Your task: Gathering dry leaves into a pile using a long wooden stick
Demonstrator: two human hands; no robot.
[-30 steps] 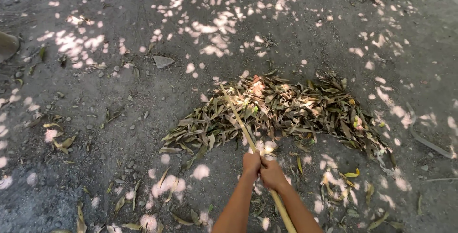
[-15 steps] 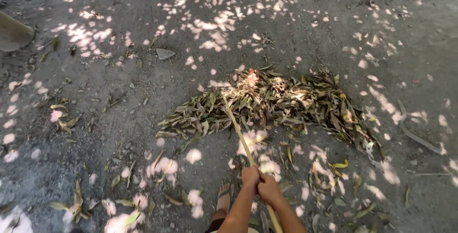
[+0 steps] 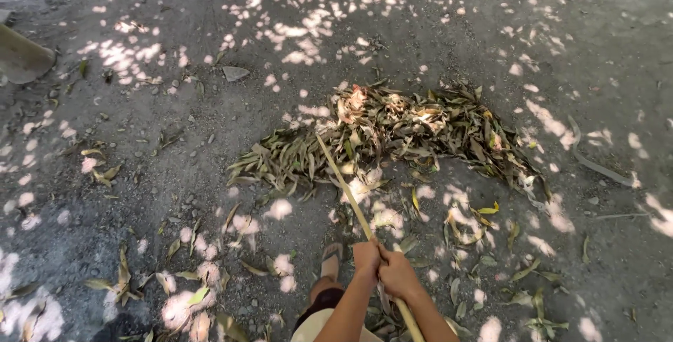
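Head view. Both hands are clamped on the long pale stick handle (image 3: 354,205), one against the other: left hand (image 3: 366,258) upper and nearer the pile, right hand (image 3: 397,276) touching it just behind. The handle runs up and left from the hands, and its far end sits in the near edge of the leaf pile (image 3: 392,135); the working head is hidden among the leaves, so I cannot tell its kind.

Landmark: leaf pile, an arc of dry green-brown leaves on grey gravel ground (image 3: 140,195).
- Loose leaves (image 3: 484,210) lie scattered between the pile and the hands, more to the pile's near right.
- A sandalled foot (image 3: 331,261) stands near-side of the pile, just left of the hands.
- A flat stone (image 3: 235,73) lies far-left of the pile, well apart.

Judgement: short strokes drawn toward the pile's near edge, head low to the ground, would gather strays without breaking the arc. Spacing the hands would likely give better control.
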